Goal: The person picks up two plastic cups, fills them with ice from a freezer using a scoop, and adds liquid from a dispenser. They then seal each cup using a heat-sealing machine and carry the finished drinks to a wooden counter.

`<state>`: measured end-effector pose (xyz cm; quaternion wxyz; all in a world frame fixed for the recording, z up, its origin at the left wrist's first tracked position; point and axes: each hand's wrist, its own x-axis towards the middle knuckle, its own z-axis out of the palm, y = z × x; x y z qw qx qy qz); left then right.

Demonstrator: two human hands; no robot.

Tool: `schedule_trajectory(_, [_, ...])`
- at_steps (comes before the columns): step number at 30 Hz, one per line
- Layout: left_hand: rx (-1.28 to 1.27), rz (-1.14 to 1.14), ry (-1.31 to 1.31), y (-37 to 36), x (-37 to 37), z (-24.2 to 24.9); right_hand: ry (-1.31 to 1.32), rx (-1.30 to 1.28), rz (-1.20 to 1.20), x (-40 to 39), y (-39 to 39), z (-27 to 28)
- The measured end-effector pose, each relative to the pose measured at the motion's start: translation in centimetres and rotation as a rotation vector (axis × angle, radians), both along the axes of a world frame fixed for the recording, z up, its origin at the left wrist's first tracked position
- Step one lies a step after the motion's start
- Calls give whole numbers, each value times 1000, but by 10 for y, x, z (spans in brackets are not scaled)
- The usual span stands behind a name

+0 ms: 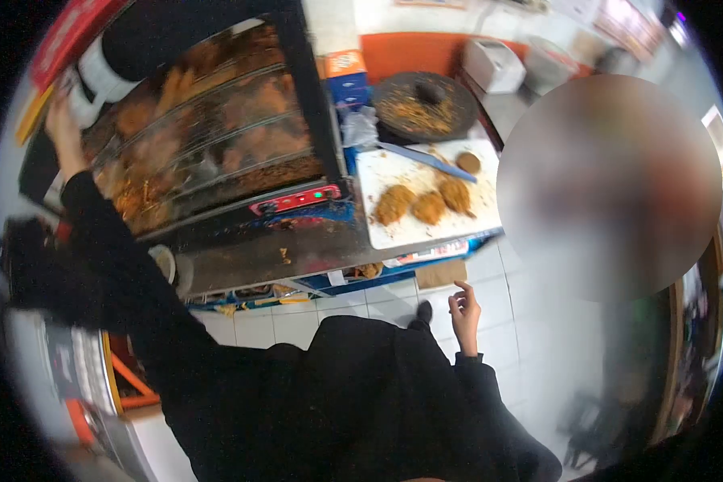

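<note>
My left hand (64,122) reaches to the far left end of the glass-fronted food warmer (253,207). Its fingers are beside a white rounded object (96,80) and a yellow edge (34,116); blur hides whether they grip anything. Fried pieces of food lie on racks behind the warmer's glass. My right hand (464,312) hangs in the air below the white cutting board (418,231), fingers loosely bent and apart, holding nothing. On the board rest three fried pieces (427,207), a knife with a blue-grey handle (454,169) and a small brown round item (468,163).
Behind the board stands a dark stone mortar (390,112) with a pestle and crumbs. A blue and orange box (346,76) sits beside it. Another person, blurred, stands at the right (610,189). White floor tiles (490,321) run below the counter.
</note>
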<state>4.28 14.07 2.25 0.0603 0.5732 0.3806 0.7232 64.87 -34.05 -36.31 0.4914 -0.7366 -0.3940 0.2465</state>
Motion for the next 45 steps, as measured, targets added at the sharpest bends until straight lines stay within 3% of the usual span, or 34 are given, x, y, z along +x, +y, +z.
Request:
schedule_trajectory(1, [86,102,23,-20,26,37,7,52,-44,-23,20,-13])
schedule_trajectory(2, [87,217,135,2,-8,43,-13,46,-78,-32,15,-17])
schedule_trajectory(3, [70,95,59,-8,7,40,47,-23,-122,-45,0,-17])
schedule_trajectory(5, [83,161,176,-13,10,43,46,-39,-142,-61,-4,-21])
schedule_trajectory(9, [11,626,491,7,-22,62,57,-49,-112,-93,5,-21])
schedule_trajectory(10, [13,626,491,11,-21,63,51,-42,-85,-99,10,-20])
schedule_trajectory(12, [91,936,501,27,-16,54,47,-39,-70,-110,14,-20])
schedule_trajectory(13, [533,1267,550,35,-10,51,40,-50,-62,-115,16,-18])
schedule_trajectory(15, [651,1293,517,28,15,38,26,-75,-45,-120,17,-17])
schedule_trajectory(17, [536,1319,714,13,19,43,14,-71,-50,-127,14,-18])
schedule_trajectory(20, [678,869,693,4,33,32,-48,-92,-39,-124,8,-22])
schedule_trajectory(22, [506,784,605,1,36,27,-10,-13,-25,-117,6,-57])
schedule_trajectory(23, [675,864,664,4,33,23,-35,-21,6,-114,8,-59])
schedule_trajectory(24, [449,845,666,0,32,25,97,-103,-5,-123,12,-37])
schedule_trajectory(25, [625,706,691,7,21,31,61,0,0,-123,14,-43])
schedule_trajectory(26, [343,522,614,-30,42,33,39,16,20,-124,12,-43])
schedule_trajectory(28, [342,431,586,-63,59,41,67,20,48,-125,11,-46])
schedule_trajectory(32, [531,615,829,-72,57,46,90,16,86,-123,10,-55])
schedule_trajectory(33, [410,388,792,-83,59,50,62,-26,106,-123,8,-55])
schedule_trajectory(37, [378,435,836,-92,54,45,79,-124,166,-128,2,-65])
schedule_trajectory(39, [413,318,723,-110,60,40,90,-135,166,-134,-1,-61])
schedule_trajectory(41, [443,397,609,-145,62,26,91,-138,164,-135,-5,-56])
schedule_trajectory(43, [637,199,287,-163,64,1,99,-153,144,-134,-12,-63])
schedule_trajectory(44, [556,63,335,-195,66,-10,108,-182,124,-132,-12,-67])
schedule_trajectory(45, [469,75,426,-235,72,-15,106,-162,130,-131,-9,-70])
